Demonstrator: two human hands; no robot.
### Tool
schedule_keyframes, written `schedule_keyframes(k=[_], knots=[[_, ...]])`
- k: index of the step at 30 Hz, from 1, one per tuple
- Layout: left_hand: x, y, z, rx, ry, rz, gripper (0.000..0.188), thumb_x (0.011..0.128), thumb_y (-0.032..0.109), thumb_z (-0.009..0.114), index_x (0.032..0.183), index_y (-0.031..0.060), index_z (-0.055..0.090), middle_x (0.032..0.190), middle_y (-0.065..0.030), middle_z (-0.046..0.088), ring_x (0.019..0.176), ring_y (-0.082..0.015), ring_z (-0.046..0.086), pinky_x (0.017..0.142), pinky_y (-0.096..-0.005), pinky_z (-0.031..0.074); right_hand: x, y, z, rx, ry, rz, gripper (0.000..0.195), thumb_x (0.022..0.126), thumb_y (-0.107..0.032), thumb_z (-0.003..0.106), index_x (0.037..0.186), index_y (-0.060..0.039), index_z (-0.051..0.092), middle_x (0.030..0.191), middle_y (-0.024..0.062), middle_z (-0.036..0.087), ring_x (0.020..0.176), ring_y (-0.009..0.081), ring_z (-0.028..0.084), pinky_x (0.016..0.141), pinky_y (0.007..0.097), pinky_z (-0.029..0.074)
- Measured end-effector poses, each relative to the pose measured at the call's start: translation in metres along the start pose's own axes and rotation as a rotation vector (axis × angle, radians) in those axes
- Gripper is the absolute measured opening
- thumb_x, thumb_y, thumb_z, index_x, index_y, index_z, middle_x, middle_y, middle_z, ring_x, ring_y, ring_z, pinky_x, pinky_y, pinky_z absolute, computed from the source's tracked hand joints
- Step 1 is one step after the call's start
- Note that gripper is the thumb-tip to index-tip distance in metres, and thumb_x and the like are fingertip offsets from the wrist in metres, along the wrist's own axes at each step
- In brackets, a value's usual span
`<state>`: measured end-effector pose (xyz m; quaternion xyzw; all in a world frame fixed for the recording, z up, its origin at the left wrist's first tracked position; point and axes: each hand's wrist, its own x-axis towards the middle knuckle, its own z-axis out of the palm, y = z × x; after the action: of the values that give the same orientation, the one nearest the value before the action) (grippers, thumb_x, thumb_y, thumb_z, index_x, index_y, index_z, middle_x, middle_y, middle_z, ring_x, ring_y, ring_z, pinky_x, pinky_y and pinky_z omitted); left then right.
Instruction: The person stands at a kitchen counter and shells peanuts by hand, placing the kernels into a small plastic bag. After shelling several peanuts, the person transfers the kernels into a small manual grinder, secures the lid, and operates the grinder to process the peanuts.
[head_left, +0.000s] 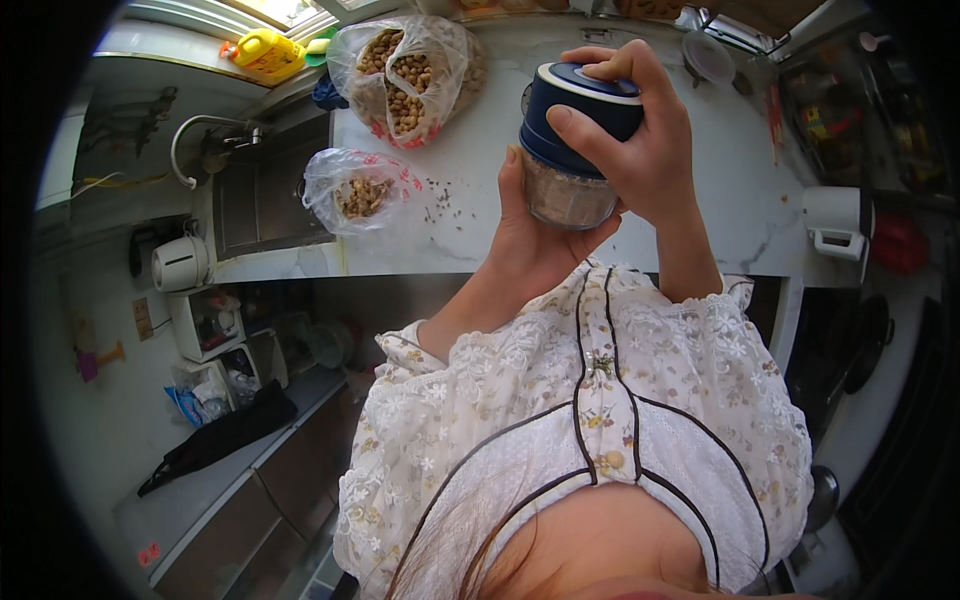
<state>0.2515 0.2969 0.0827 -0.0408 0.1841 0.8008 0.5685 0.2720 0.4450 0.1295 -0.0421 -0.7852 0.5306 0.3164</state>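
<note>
Both of my hands hold a small food chopper (581, 112) above the counter, slightly tilted. Its upper body is dark blue with a white ring, and its clear cup (568, 199) contains a pale brown ground material. My left hand (536, 244) supports the cup from beneath, thumb along its side. Around the blue body curls my right hand (645, 142), with fingers resting on the top. To the left lies a small plastic bag (364, 191) with shelled nuts or husks; which of these, I cannot tell. Behind it stands a larger plastic bag (409, 79) of unshelled peanuts.
Small dark crumbs (442, 199) are scattered on the marble-patterned counter (720, 195). A sink (262, 187) with a curved faucet (180, 146) is at the left, near a yellow bottle (270, 54). A white kettle (836, 221) stands at the right end.
</note>
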Motion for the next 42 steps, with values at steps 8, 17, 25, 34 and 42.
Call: schedule_keyframes(k=[8,17,25,34,42], knots=[[-0.001,-0.003,-0.004,-0.074,-0.022,-0.015,0.09,0.077,0.079,0.055,0.145,0.0245,0.032,0.139,-0.006,0.047,0.126,-0.0303,0.052,0.093,-0.0351,0.058,-0.004,-0.001,-0.001,0.004,0.009,0.004,0.04,0.079,-0.032,0.077,0.104,-0.0107,0.054,0.115,0.0113,0.066,0.098,0.024,0.068,0.079,0.0321,0.058],[-0.002,-0.005,0.0,-0.009,0.037,0.0,0.091,0.077,0.081,0.054,0.145,0.0243,0.032,0.138,-0.0053,0.048,0.125,-0.0287,0.052,0.093,-0.0344,0.058,-0.006,0.002,0.0,-0.012,0.006,0.012,0.041,0.079,-0.033,0.077,0.104,-0.0115,0.053,0.115,0.0114,0.066,0.098,0.0249,0.068,0.078,0.0324,0.059],[-0.001,-0.009,-0.006,-0.078,-0.005,-0.016,0.09,0.077,0.08,0.055,0.145,0.0243,0.032,0.139,-0.0054,0.046,0.125,-0.0291,0.052,0.092,-0.0337,0.059,-0.008,0.002,-0.001,-0.01,0.004,0.029,0.041,0.078,-0.033,0.078,0.104,-0.012,0.053,0.115,0.0117,0.066,0.097,0.0254,0.068,0.078,0.0327,0.059],[-0.003,-0.004,0.01,0.102,0.059,0.095,0.089,0.079,0.081,0.05,0.144,0.0209,0.034,0.135,-0.0084,0.05,0.119,-0.0275,0.057,0.091,-0.0337,0.058,-0.001,0.013,-0.001,0.174,-0.024,-0.055,0.041,0.081,-0.033,0.076,0.106,-0.0107,0.053,0.118,0.0119,0.065,0.1,0.0245,0.066,0.082,0.0326,0.058],[0.001,0.024,0.052,0.195,-0.1,0.323,0.076,0.092,0.065,0.042,0.142,0.0081,0.035,0.132,-0.0158,0.053,0.117,-0.0336,0.058,0.095,-0.0461,0.055,0.055,-0.018,-0.005,0.641,-0.174,-0.079,0.045,0.081,-0.023,0.08,0.11,-0.0058,0.051,0.124,0.0171,0.056,0.109,0.0219,0.059,0.092,0.0322,0.049]])
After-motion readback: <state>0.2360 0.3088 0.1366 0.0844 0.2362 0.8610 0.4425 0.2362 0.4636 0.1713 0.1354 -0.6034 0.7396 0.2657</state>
